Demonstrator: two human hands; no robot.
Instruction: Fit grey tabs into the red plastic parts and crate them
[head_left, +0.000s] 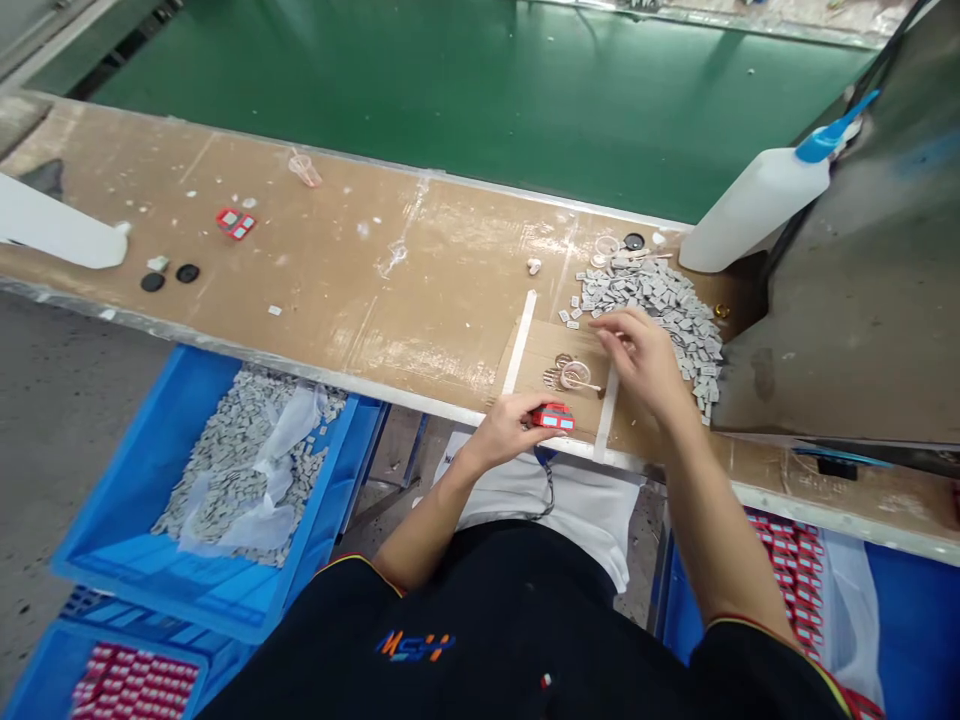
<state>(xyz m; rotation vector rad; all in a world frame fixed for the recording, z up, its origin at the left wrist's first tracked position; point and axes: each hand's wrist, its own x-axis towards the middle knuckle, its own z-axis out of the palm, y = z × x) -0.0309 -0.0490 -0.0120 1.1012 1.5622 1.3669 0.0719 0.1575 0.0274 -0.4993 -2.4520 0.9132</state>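
Below, blue bin [214, 588] of grey pieces [217, 440], left hand [510, 430] holding red part [555, 416]

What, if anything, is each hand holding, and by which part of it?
Left hand: a red piece, by its left end. Right hand: cannot tell.

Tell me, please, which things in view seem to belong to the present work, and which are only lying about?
Likely in the work:
red piece, held by the left hand
pile of grey pieces, near the right hand
small round cup, between the hands

Probably just lying about:
two black discs, far left
yellow ring, beside the pile
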